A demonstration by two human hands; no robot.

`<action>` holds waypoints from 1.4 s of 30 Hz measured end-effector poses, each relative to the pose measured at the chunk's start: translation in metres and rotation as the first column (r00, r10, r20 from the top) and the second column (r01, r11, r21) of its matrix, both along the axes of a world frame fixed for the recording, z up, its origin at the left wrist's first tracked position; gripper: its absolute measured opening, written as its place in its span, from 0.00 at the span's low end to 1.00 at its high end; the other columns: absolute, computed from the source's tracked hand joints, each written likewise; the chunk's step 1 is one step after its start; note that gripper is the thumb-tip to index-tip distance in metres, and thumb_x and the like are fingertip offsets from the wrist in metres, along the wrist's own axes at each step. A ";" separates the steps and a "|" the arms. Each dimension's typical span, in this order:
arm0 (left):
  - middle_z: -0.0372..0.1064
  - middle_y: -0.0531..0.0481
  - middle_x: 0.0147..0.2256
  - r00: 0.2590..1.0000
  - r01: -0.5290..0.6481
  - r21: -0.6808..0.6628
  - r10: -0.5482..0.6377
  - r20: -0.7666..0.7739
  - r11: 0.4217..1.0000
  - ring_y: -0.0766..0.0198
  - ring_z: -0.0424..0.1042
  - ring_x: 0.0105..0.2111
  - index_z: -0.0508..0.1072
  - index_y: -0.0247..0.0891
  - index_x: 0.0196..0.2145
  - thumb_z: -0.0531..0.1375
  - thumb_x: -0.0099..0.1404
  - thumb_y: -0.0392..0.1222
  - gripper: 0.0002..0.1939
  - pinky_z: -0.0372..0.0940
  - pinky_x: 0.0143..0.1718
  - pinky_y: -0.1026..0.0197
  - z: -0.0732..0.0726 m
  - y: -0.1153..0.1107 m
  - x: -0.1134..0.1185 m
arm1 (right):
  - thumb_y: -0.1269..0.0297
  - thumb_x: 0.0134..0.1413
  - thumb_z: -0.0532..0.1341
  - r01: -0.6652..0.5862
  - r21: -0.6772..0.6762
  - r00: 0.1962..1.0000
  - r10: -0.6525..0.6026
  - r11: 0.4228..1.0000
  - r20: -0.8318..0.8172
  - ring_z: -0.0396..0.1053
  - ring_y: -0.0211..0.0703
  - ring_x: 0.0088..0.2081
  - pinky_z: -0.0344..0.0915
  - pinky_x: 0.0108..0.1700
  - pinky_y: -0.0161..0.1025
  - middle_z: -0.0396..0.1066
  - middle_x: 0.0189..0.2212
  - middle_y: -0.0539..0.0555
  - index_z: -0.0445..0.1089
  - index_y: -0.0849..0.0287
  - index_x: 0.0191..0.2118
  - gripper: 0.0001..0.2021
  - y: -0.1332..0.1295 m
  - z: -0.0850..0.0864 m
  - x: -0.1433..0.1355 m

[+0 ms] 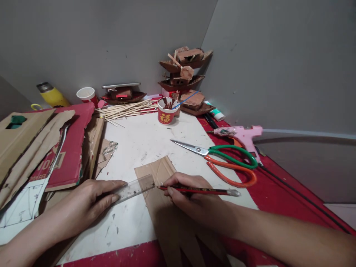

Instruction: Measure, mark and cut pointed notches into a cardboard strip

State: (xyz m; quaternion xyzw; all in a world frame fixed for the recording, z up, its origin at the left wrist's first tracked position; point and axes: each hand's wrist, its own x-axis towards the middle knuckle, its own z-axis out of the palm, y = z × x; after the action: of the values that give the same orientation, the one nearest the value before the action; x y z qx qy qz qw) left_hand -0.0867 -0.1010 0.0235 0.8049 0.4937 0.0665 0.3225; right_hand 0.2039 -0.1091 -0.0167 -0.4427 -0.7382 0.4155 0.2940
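Observation:
My left hand [97,198] pinches one end of a clear plastic ruler [135,188] between thumb and fingers. The ruler's far end lies over a strip of brown cardboard [155,172]. In my right hand [194,193] is a dark red and black pencil [205,190], held in a writing grip. Its tip is just beside the ruler's end, above the cardboard. The lower part of the cardboard is in shadow, with pointed cuts at the near end. Beyond my right hand lie scissors [200,149] with one green and one orange handle, blades pointing left.
Cardboard sheets [25,148] are piled at left. Thin sticks [130,109], a red paper cup [166,115] with brown paint and small brown model boats [182,81] stand at the back. A pink glue gun [240,133] lies right, its black cord [300,196] running along the table edge.

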 end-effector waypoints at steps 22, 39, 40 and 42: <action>0.79 0.46 0.46 0.998 -0.027 -0.027 0.028 0.048 0.999 0.54 0.80 0.42 0.77 0.44 0.53 0.57 0.68 0.49 0.19 0.73 0.42 0.60 -0.002 0.000 -0.002 | 0.69 0.60 0.53 -0.025 0.062 1.000 0.024 0.998 0.010 0.71 0.41 0.28 0.64 0.29 0.35 0.75 0.27 0.53 0.70 0.58 0.35 0.08 0.002 0.000 -0.002; 0.79 0.44 0.47 0.970 -0.155 -0.081 0.167 0.177 0.985 0.52 0.79 0.43 0.78 0.42 0.51 0.58 0.67 0.50 0.19 0.74 0.45 0.54 -0.007 0.003 0.003 | 0.69 0.61 0.55 -0.027 0.091 1.000 0.027 0.995 0.001 0.72 0.40 0.29 0.66 0.31 0.35 0.75 0.28 0.51 0.71 0.57 0.37 0.07 0.002 -0.005 0.000; 0.79 0.44 0.46 0.969 -0.158 -0.080 0.170 0.179 0.984 0.52 0.79 0.43 0.78 0.42 0.50 0.58 0.67 0.50 0.19 0.73 0.45 0.54 -0.006 0.003 0.003 | 0.69 0.61 0.55 -0.033 0.092 0.999 0.033 0.995 -0.003 0.72 0.40 0.29 0.66 0.31 0.35 0.75 0.28 0.51 0.71 0.57 0.37 0.07 0.001 -0.004 0.000; 0.79 0.44 0.46 0.969 -0.159 -0.081 0.171 0.180 0.984 0.52 0.79 0.43 0.78 0.42 0.51 0.58 0.67 0.50 0.19 0.73 0.45 0.54 -0.007 0.003 0.003 | 0.69 0.61 0.55 -0.053 0.101 0.999 0.054 0.993 -0.007 0.72 0.40 0.29 0.66 0.31 0.35 0.75 0.28 0.51 0.71 0.57 0.36 0.07 0.001 -0.002 -0.001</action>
State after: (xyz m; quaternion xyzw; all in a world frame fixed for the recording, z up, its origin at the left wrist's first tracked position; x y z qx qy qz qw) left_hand -0.0841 -0.0980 0.0169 0.7400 0.5286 0.1518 0.3871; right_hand 0.2033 -0.1079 -0.0185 -0.4054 -0.7683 0.3877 0.3085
